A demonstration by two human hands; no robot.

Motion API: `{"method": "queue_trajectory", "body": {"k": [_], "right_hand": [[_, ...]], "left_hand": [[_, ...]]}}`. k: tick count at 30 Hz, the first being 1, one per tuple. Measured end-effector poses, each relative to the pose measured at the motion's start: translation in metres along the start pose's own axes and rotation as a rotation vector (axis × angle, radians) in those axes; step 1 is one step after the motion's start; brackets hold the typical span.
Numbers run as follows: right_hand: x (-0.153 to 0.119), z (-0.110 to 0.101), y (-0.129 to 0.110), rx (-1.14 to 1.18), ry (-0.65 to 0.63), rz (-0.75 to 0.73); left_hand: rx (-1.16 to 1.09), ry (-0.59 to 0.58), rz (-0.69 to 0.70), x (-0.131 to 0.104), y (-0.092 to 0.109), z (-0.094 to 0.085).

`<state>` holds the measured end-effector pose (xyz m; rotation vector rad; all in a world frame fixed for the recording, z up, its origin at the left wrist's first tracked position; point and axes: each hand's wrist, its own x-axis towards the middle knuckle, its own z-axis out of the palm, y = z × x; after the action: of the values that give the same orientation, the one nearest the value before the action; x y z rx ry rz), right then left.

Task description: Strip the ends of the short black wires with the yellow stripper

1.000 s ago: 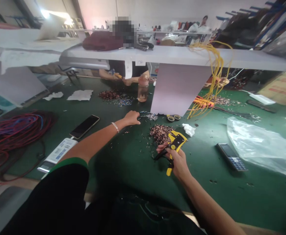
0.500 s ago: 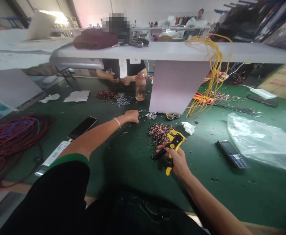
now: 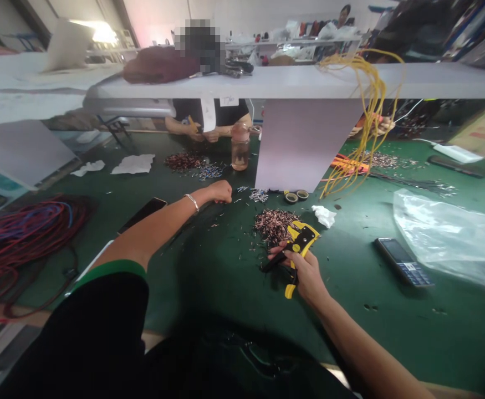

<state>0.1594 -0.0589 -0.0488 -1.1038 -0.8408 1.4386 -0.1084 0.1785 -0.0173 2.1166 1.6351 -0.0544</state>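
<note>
My left hand point(image 3: 220, 192) is closed in a fist just above the table, left of a small pile of white and blue cut bits point(image 3: 259, 195). Whatever those fingers hold is hidden; thin dark strands show on the table below the wrist. In my right hand point(image 3: 307, 272) is a yellow and black wire stripper point(image 3: 301, 239), its handles apart and its head pointing away from me. Beneath and beyond the tool lies a heap of short copper-coloured wire scraps point(image 3: 276, 224). Nothing shows in the stripper's jaws.
Left, a coil of red and blue wires point(image 3: 30, 238) and a dark phone point(image 3: 142, 215). Right, a keypad phone point(image 3: 404, 263) and a clear plastic bag point(image 3: 450, 238). Ahead stand a bottle point(image 3: 240, 149), a shelf support point(image 3: 304, 144) and hanging yellow wires point(image 3: 371, 122). Co-workers' hands are across the table.
My left hand has drawn slightly left, away from the white and blue bits, still closed. The right hand keeps the wire stripper over the scraps. The view has shifted a little.
</note>
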Motion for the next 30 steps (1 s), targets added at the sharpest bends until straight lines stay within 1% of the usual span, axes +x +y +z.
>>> {"method": "queue_trajectory", "body": {"k": [7,13,18,22,27,30], "right_hand": [[0.001,-0.003,0.005,0.020,-0.013,-0.009],[0.002,-0.006,0.008,0.007,-0.023,-0.013],[0.002,-0.006,0.008,0.010,-0.030,-0.021],[0.002,-0.007,0.009,0.018,-0.035,-0.025],[0.002,-0.006,0.009,0.025,-0.042,-0.017],[0.001,-0.005,0.007,0.022,-0.021,-0.012]], "left_hand": [[-0.026,-0.033,0.021,-0.002,-0.005,0.003],[0.059,-0.038,-0.020,-0.002,-0.003,0.007],[0.155,-0.014,-0.033,-0.001,0.004,0.010],[0.191,0.006,-0.057,-0.001,0.009,0.013],[0.197,0.034,-0.078,-0.003,0.009,0.015],[0.177,0.052,-0.079,-0.003,0.006,0.012]]}}
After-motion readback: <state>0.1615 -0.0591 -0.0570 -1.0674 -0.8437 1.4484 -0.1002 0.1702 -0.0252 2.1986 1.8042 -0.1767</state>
